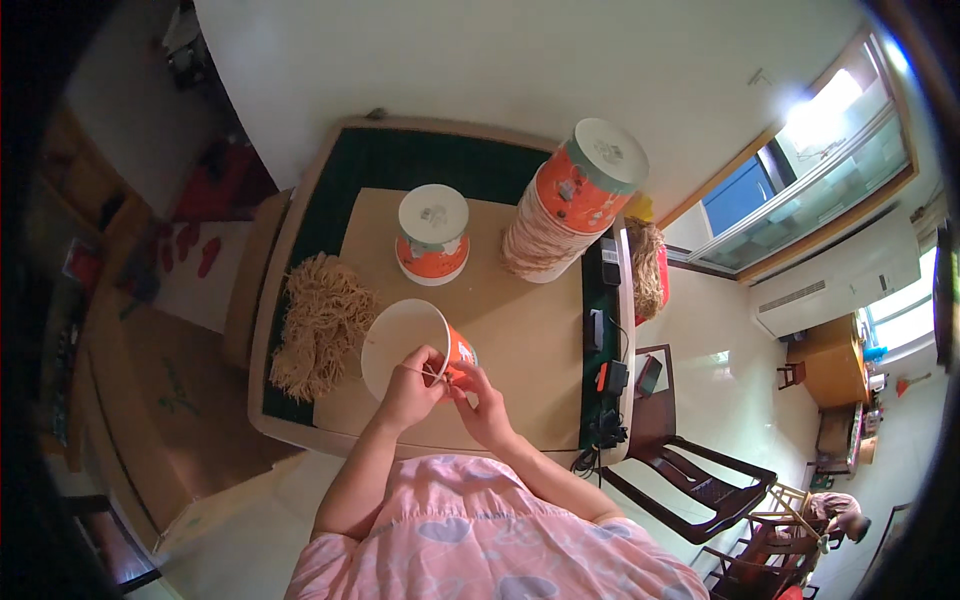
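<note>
A white-lined paper bucket (405, 340) with an orange outside stands close in front of me, its mouth turned up toward me. At its near right rim, my left hand (418, 388) is closed in a pinch on a thin beige cord (430, 374). Right beside it my right hand (480, 402) has its fingertips pinched together at the same cord, against the bucket's orange side. The fingers partly hide the cord. Left of the bucket lies a tangled heap of beige cords (322, 325).
An upside-down orange bucket (434, 235) sits behind, and a tall stack of buckets (570, 200), wound with cords, stands far right. Cardboard (520, 370) covers the table's middle. Black adapters (610, 376) and cables line the right edge, near a dark wooden chair (700, 490).
</note>
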`<state>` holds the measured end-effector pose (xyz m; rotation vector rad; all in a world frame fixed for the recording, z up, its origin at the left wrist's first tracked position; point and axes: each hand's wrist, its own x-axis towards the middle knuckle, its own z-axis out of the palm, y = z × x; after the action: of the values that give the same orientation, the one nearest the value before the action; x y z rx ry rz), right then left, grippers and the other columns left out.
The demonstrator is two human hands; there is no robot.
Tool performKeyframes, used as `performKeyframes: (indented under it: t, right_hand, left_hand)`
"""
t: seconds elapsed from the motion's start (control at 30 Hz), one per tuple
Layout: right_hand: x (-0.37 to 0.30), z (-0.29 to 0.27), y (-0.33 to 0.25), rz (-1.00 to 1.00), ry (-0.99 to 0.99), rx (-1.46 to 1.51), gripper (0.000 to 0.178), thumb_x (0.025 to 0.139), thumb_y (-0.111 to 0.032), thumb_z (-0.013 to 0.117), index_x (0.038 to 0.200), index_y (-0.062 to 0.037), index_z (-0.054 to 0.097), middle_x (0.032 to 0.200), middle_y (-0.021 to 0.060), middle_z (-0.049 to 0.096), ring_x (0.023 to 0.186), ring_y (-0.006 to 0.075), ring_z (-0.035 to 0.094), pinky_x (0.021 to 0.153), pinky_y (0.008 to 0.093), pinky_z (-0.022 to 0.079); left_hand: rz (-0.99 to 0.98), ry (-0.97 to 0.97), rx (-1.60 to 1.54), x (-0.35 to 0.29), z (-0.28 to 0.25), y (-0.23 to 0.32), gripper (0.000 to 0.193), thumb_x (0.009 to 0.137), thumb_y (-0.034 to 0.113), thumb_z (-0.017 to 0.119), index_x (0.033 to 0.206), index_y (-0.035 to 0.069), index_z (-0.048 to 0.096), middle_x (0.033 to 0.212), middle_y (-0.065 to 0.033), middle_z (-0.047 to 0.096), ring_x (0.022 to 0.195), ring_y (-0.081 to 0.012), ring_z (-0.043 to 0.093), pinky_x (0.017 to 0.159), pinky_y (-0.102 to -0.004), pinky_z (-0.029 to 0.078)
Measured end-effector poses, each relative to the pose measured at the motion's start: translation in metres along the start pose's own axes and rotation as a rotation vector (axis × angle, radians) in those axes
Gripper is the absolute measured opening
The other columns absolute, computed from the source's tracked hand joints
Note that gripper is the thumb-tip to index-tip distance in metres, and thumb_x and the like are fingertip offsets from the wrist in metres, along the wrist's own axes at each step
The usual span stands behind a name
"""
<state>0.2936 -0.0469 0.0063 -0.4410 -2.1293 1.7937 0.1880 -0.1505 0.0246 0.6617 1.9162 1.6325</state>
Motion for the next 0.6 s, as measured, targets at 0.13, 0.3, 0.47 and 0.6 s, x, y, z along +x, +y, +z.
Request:
performKeyframes:
  t: [0.13, 0.3, 0.47, 0.6]
  right_hand:
    - [0.003, -0.008, 0.016, -0.151, -0.013, -0.252, 0.031, 0.083, 0.003, 0.054, 0.112, -0.0032, 0.047, 0.088, 0.0114, 0.062, 0.083, 0.0199, 0.063, 0.073, 0.0286, 0.048]
    - [0.003, -0.009, 0.006, -0.061, 0.004, -0.145, 0.025, 0.082, 0.003, 0.054, 0.107, -0.0024, 0.051, 0.089, 0.0122, 0.062, 0.084, 0.0207, 0.063, 0.073, 0.0288, 0.048]
    - [0.003, -0.008, 0.003, -0.011, 0.032, -0.125, 0.026, 0.082, 0.005, 0.054, 0.107, -0.0012, 0.051, 0.090, 0.0116, 0.062, 0.086, 0.0188, 0.063, 0.074, 0.0277, 0.048]
    - [-0.003, -0.008, -0.011, -0.163, 0.105, -0.053, 0.027, 0.082, 0.009, 0.053, 0.107, -0.0010, 0.050, 0.093, 0.0108, 0.062, 0.090, 0.0179, 0.062, 0.080, 0.0276, 0.046]
  left_hand:
    - [-0.040, -0.004, 0.047, -0.001, 0.000, -0.004, 0.018, 0.072, -0.004, 0.061, 0.088, 0.001, 0.053, 0.076, -0.0060, 0.060, 0.069, -0.0126, 0.060, 0.061, -0.0271, 0.050]
    - [0.017, 0.013, 0.182, 0.001, 0.000, -0.006, 0.019, 0.071, -0.001, 0.064, 0.087, 0.001, 0.054, 0.076, -0.0084, 0.061, 0.066, -0.0156, 0.061, 0.060, -0.0285, 0.050]
    - [0.020, -0.001, 0.354, 0.002, 0.006, -0.007, 0.015, 0.074, 0.003, 0.062, 0.086, 0.003, 0.053, 0.079, -0.0117, 0.060, 0.071, -0.0265, 0.062, 0.064, -0.0367, 0.049]
    - [-0.084, -0.025, 0.413, 0.002, 0.014, -0.033, 0.016, 0.076, 0.010, 0.059, 0.090, 0.007, 0.051, 0.084, -0.0117, 0.059, 0.076, -0.0328, 0.059, 0.066, -0.0409, 0.047]
